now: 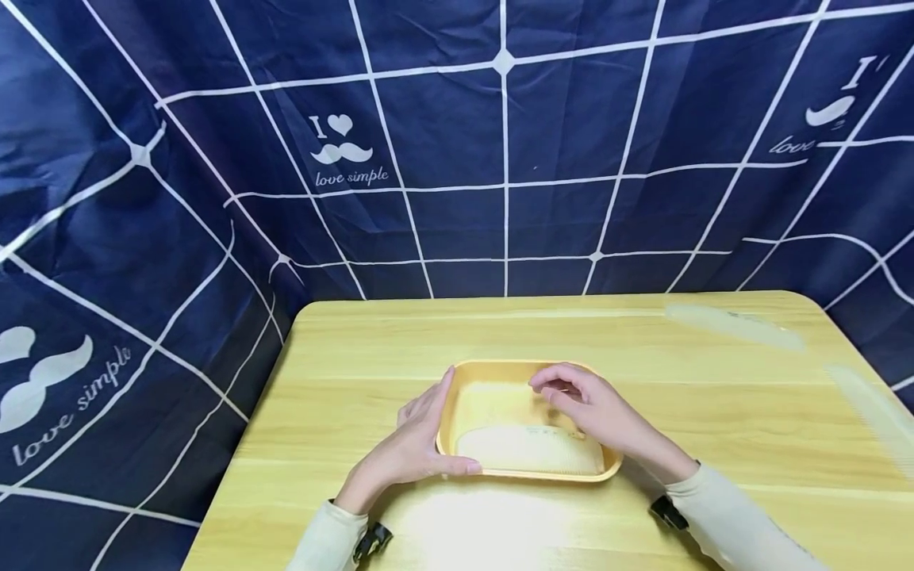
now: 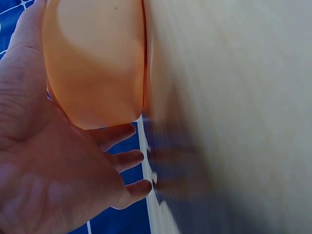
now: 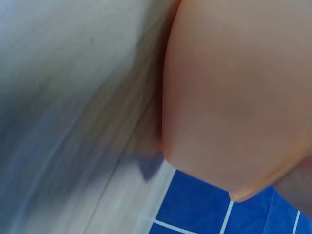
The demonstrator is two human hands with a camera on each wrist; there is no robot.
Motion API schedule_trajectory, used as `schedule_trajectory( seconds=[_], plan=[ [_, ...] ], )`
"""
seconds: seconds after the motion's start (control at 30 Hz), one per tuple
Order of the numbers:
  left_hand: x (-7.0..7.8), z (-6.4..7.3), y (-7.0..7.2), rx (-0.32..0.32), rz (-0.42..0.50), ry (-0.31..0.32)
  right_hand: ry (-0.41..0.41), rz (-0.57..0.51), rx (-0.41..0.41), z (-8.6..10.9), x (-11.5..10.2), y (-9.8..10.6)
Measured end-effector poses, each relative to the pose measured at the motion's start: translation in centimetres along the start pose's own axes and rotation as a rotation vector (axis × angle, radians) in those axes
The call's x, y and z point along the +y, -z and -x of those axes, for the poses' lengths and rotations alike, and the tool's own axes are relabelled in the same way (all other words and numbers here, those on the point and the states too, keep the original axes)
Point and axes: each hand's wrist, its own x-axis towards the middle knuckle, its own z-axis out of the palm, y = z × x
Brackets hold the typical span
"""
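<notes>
1. Navy cloth (image 1: 457,143) with white lines filled the upper part of the head view, hanging behind the bench (image 1: 343,357).
2. At lower centre stood an orange tray (image 1: 503,362), with a pale comb (image 1: 531,450) lying inside along its near wall.
3. Right of centre lay a second comb (image 1: 735,325); a third comb (image 1: 871,416) lay at the frame's right edge.
4. The left hand (image 1: 421,436) held the tray's left end in a wide spread, thumb at the near rim.
5. The right hand (image 1: 581,400) hung over the tray's right part, fingers bent and narrow; whether they pinched anything, I could not tell.
6. Steadying the tray while the right hand worked inside seemed the step in hand.
7. Next, the right hand probably needed to clear the rim without disturbing the comb.
</notes>
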Motion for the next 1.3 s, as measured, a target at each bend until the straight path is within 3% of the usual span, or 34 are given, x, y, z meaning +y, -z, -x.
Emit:
schedule_trajectory(
  seconds=[0.1,0.3,0.6,0.83,1.3],
  plan=[
    [0.0,0.3,0.1,-0.007,0.010,0.013,-0.013,-0.033,0.034,0.1,0.1,0.6],
    [0.1,0.1,0.0,-0.006,0.018,0.016,0.051,-0.076,0.136,0.5,0.8,2.1],
    [0.3,0.3,0.2,-0.005,0.022,0.021,0.032,-0.162,0.180,0.5,2.0,4.0],
    [0.2,0.0,0.0,-0.010,0.031,0.017,-0.026,-0.086,0.287,1.4,3.5,6.3],
    [0.2,0.2,0.0,-0.014,0.037,0.002,-0.021,-0.008,0.343,2.4,6.4,11.4]
  ],
)
